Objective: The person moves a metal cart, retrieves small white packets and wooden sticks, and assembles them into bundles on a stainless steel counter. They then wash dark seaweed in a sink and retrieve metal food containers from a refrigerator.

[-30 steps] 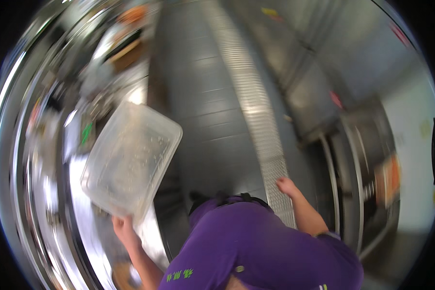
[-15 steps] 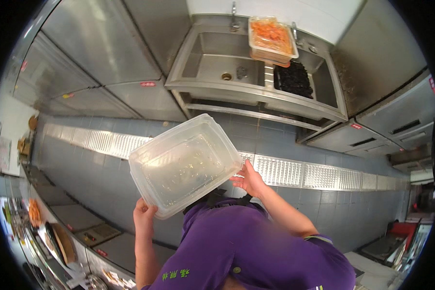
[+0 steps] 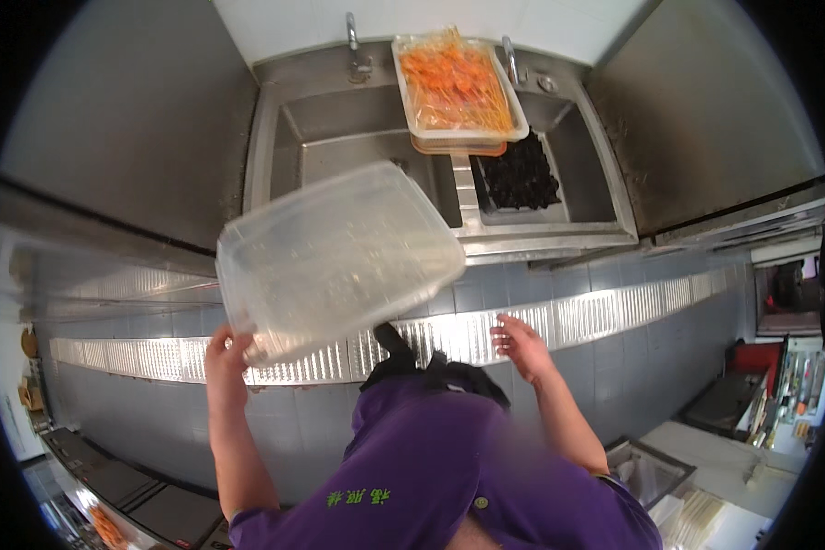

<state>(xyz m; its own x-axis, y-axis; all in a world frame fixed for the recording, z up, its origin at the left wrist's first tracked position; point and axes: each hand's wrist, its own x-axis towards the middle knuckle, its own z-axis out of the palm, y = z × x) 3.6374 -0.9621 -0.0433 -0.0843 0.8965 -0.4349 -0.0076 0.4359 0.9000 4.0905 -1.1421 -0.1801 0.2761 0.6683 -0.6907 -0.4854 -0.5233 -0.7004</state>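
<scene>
A translucent plastic tub [image 3: 339, 261] hangs tilted in front of me, its inside dotted with small pale bits. At the tub's near left corner, my left hand [image 3: 229, 353] grips the rim. My right hand [image 3: 522, 346] is off the tub, to the right of it, holding nothing, with its fingers spread. Beyond the tub stands a steel double sink [image 3: 284, 137]; the tub covers part of the left basin.
A white tray of orange skewered food [image 3: 458, 82] rests across the sink divider, on an orange-rimmed basket [image 3: 458, 147]. Dark, wet-looking food [image 3: 520, 174] lies in the right basin. Two faucets [image 3: 352, 37] stand behind. A metal drain grating [image 3: 596, 316] crosses the floor.
I have come closer to the sink. The tub has moved forward over the sink's front edge. My right hand has let go of the tub's right side.
</scene>
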